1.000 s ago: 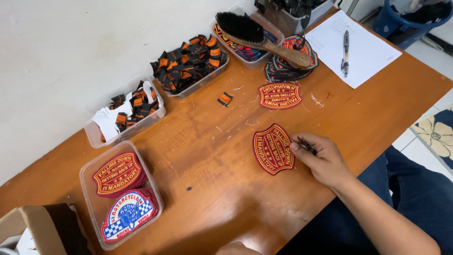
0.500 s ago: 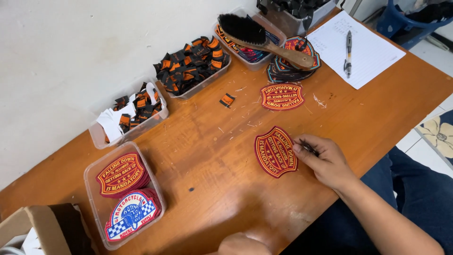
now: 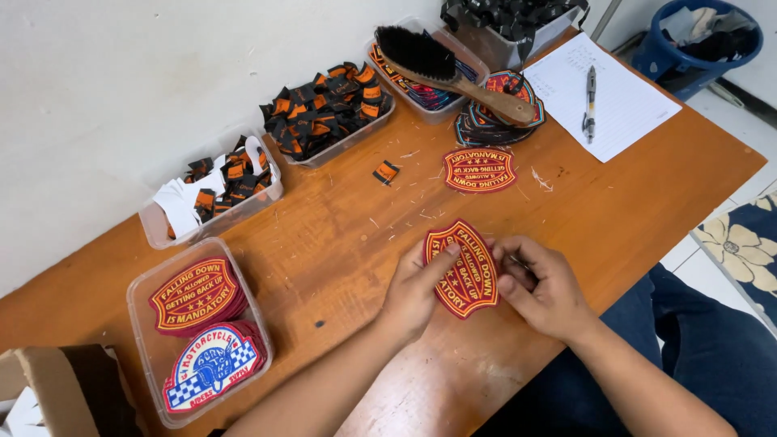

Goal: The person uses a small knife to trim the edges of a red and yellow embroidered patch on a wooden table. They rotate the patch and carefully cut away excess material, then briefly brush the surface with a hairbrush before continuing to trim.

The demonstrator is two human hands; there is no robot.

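A red shield-shaped embroidered patch [image 3: 468, 271] with yellow lettering lies on the wooden table [image 3: 340, 243] in front of me. My left hand [image 3: 417, 291] rests on its left edge, fingers pressing the cloth. My right hand [image 3: 541, 285] touches its right edge and pinches a small dark tool, mostly hidden by the fingers. A second red patch [image 3: 479, 170] of the same kind lies farther back on the table.
A clear tub [image 3: 139, 303] at the left holds red and blue-checked patches. Two tubs [image 3: 267, 190] of black-orange folded labels stand along the wall. A wooden brush [image 3: 453, 69] lies over a patch stack. Paper [image 3: 623, 109] with pen [image 3: 591, 101] sits back right. Blue bin [image 3: 696, 40] beyond.
My left hand has come into view from below and settled on the patch's left edge. The right hand stays at its right edge.
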